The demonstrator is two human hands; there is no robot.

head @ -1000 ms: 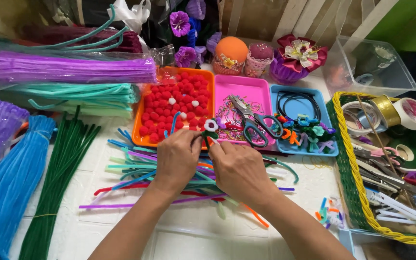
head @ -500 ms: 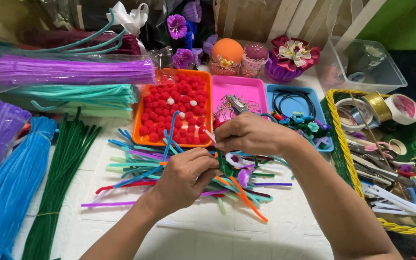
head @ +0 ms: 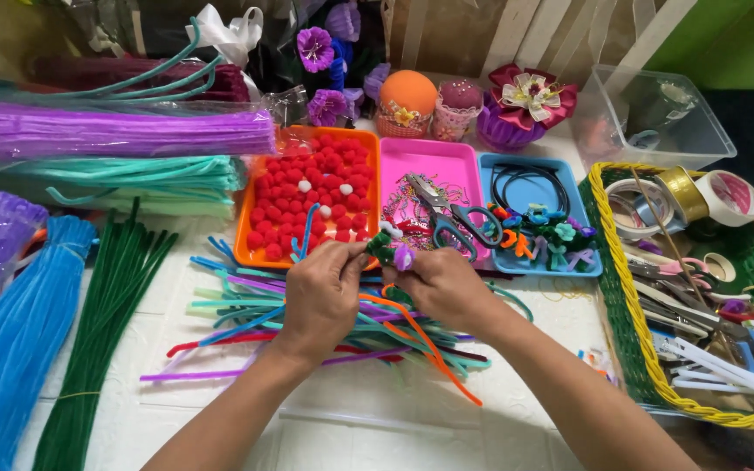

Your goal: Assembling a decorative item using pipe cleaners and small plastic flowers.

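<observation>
At the far left of my table (head: 220,410) lies a long clear plastic bag of purple pipe cleaners (head: 124,131), and just in front of it a clear bag of mint-green pipe cleaners (head: 141,179). A clear empty-looking plastic box (head: 661,118) stands at the far right, behind the green basket (head: 626,305). I see no labels, signs or screens.

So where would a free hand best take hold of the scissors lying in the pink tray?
Probably by the dark looped handles: the scissors lie flat in the pink tray, handles toward the person and blades pointing away. Come from above on the near side, just beyond the right hand.
</observation>
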